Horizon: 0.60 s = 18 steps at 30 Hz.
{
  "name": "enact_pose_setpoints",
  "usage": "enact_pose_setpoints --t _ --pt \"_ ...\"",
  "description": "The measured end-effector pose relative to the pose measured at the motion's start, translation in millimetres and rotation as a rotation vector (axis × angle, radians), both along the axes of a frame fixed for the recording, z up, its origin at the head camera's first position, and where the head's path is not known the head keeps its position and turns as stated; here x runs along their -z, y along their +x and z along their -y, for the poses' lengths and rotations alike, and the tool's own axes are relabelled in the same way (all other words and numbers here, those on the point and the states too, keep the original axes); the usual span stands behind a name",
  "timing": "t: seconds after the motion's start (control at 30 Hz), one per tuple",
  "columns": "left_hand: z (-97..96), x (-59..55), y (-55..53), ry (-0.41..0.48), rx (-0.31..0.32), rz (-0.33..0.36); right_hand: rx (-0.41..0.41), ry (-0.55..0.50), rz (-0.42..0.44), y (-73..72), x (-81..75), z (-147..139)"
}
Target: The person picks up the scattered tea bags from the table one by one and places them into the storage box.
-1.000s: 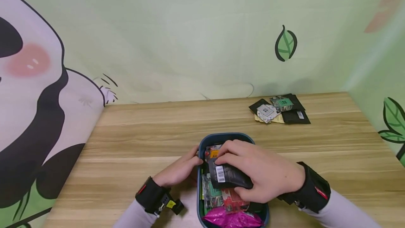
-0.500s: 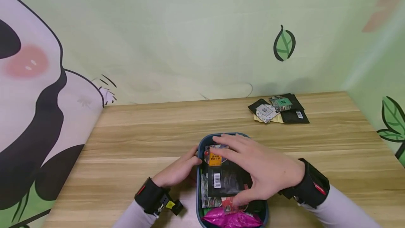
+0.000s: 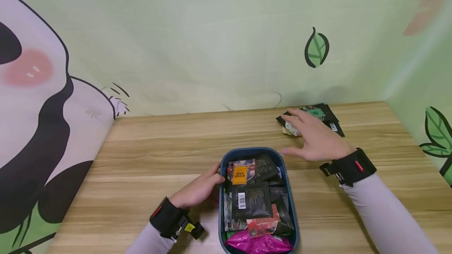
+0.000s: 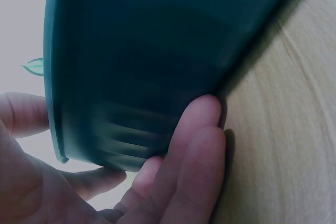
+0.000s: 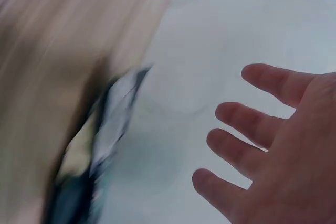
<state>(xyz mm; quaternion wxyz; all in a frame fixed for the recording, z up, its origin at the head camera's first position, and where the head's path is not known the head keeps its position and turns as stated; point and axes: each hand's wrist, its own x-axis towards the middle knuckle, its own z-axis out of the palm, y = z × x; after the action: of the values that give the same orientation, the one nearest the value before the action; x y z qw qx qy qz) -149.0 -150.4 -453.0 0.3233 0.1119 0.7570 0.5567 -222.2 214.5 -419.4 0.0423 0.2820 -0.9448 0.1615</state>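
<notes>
A dark blue plastic bin (image 3: 293, 207) holds several flat packets. Among them are a black packet with a barcode (image 3: 252, 203), a packet with an orange label (image 3: 241, 171), a red packet (image 3: 263, 224) and a shiny pink packet (image 3: 259, 242). My left hand (image 3: 195, 191) holds the bin's left side, fingers against its outer wall (image 4: 131, 51) and thumb at the rim. Over the table's back right, my right hand (image 3: 318, 138) reaches toward a pile of packets (image 3: 330, 117), partly covering it from the head camera. In the right wrist view its fingers (image 5: 247, 119) are spread and hold nothing.
The wooden table (image 3: 169, 140) ends at a pale green printed backdrop (image 3: 212, 58), which also rises along the right side. A large panda picture (image 3: 31, 128) covers the left side.
My right hand has let go of the black barcode packet, which now lies flat in the bin. The hand has moved up and right to the back pile. My left hand stays put.
</notes>
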Motion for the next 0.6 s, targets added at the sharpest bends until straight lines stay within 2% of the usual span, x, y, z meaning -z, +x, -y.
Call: enact_pose_setpoints --t 0.17,0.37,0.6 --pt "0.4 -0.8 -0.2 0.005 0.005 -0.006 0.138 0.027 0.054 -18.5 16.5 -28" --pt "0.3 1.4 -0.5 0.006 0.007 -0.007 0.255 0.066 0.151 -29.4 33.5 -53" --pt "0.3 0.5 -0.4 0.025 0.012 -0.008 0.297 0.124 0.258 -31.7 39.4 -64"
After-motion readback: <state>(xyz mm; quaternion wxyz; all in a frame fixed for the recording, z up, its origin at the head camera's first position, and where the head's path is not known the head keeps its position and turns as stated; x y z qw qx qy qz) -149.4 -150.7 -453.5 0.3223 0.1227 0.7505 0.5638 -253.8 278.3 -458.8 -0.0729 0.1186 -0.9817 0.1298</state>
